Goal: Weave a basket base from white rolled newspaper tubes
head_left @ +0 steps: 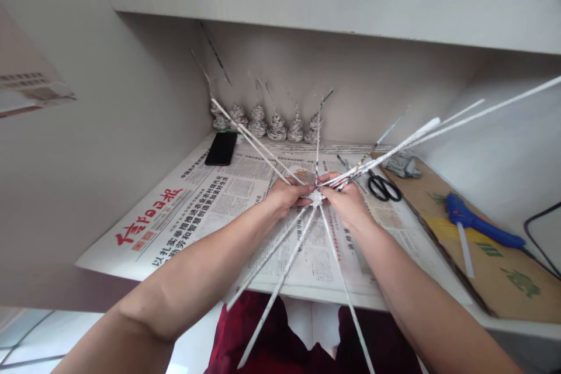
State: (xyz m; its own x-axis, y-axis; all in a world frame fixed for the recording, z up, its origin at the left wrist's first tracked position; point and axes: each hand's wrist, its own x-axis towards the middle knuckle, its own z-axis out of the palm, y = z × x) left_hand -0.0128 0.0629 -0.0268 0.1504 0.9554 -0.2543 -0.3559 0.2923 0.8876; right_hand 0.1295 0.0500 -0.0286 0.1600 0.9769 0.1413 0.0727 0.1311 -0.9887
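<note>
I have the small white hub (316, 197) in front of me above the newspaper (144, 245), pinched between my two hands, which are nearly together: the left hand (287, 194) grips its left side, the right hand (345, 198) its right. My fingers cover much of it, so I can't make out how the crossings run. Thin, round, paper-like rods (278, 287) spread out from it like spokes; several bunch above my right hand, too crowded to count, and one runs off the right edge. Behind stand lumpy, coiled figures (258, 123), narrow at the waist, their wispy tips blurred against the wall. A flat, dark phone (221, 149) lies near them. To the right, black-looped scissors (384, 187) have their blades partly hidden; beyond, a smooth blue glue gun (477, 222) rests on brown cardboard (504, 298), its cord cut off by the frame.
</note>
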